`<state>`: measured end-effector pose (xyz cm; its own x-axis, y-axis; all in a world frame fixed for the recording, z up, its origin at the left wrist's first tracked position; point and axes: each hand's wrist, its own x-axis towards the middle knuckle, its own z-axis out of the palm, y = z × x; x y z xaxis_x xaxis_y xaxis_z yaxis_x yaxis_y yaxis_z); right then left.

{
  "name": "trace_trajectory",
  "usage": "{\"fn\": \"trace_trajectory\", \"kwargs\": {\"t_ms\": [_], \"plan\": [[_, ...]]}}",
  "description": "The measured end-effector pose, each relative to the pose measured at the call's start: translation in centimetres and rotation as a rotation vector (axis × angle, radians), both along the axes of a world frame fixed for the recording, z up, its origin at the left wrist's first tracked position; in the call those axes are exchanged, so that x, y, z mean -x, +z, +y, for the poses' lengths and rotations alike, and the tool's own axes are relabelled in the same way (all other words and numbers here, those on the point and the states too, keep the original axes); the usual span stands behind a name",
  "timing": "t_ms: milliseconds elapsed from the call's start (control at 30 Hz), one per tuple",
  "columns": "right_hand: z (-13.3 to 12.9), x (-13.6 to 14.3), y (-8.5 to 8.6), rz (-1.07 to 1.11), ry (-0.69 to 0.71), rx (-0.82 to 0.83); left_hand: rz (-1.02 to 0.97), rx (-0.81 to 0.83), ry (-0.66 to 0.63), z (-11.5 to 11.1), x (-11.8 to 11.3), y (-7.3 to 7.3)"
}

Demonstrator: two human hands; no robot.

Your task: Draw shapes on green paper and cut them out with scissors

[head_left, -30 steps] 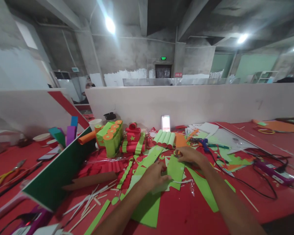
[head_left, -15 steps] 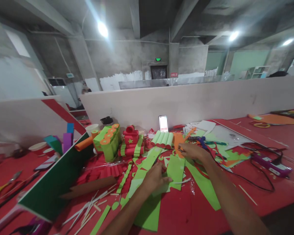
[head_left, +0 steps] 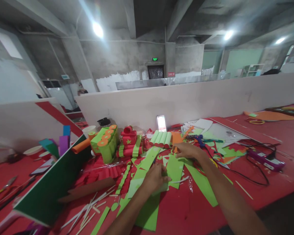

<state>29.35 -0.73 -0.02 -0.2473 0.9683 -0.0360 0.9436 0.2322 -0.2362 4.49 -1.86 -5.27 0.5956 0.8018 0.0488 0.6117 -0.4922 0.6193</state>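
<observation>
Over the light-green foam sheets (head_left: 175,169) in the middle of the table, my left hand (head_left: 156,176) rests with its fingers curled down and its thumb pointing right. Whatever those fingers grip is hidden. My right hand (head_left: 188,152) reaches across scraps just in front of an orange sheet (head_left: 176,137), its fingers stretched forward and apart, with nothing visible in them. Beyond the hands lies a row of pale-green rolls (head_left: 161,139) with red ends. A cut green strip (head_left: 150,156) slants between the left hand and these rolls.
Left of the hands stand a green-and-orange foam model (head_left: 105,142) and red rolls with green bands (head_left: 129,147). A dark green board (head_left: 49,186) leans nearby, with thin sticks (head_left: 88,212) in front. At right are a blue glue gun (head_left: 199,141), cables and a purple power strip (head_left: 266,160).
My right hand has moved a little left and nearer to the pale-green rolls, off the orange sheet. My left hand stays about where it was. The view has shifted slightly.
</observation>
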Motion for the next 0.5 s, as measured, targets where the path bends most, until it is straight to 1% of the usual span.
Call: {"fn": "trace_trajectory", "kwargs": {"t_ms": [67, 133, 200, 267, 433, 500], "plan": [[0.1, 0.3, -0.3, 0.026, 0.062, 0.071, -0.010, -0.003, -0.008, 0.1, 0.1, 0.0], [0.3, 0.3, -0.8, 0.038, 0.091, 0.116, -0.024, -0.009, -0.005, 0.2, 0.1, 0.0], [0.5, 0.1, -1.2, 0.047, 0.103, 0.128, -0.039, -0.011, 0.000, 0.4, 0.2, -0.1], [0.6, -0.1, -1.3, 0.079, 0.121, 0.130, -0.049, -0.004, -0.001, 0.6, 0.3, -0.2], [0.3, -0.4, -0.2, 0.141, 0.126, 0.106, -0.099, 0.046, -0.023, 1.1, 0.4, -0.7], [0.0, -0.3, 0.3, 0.166, 0.128, 0.093, -0.138, 0.103, -0.039, 1.2, 0.5, -0.9]]}}
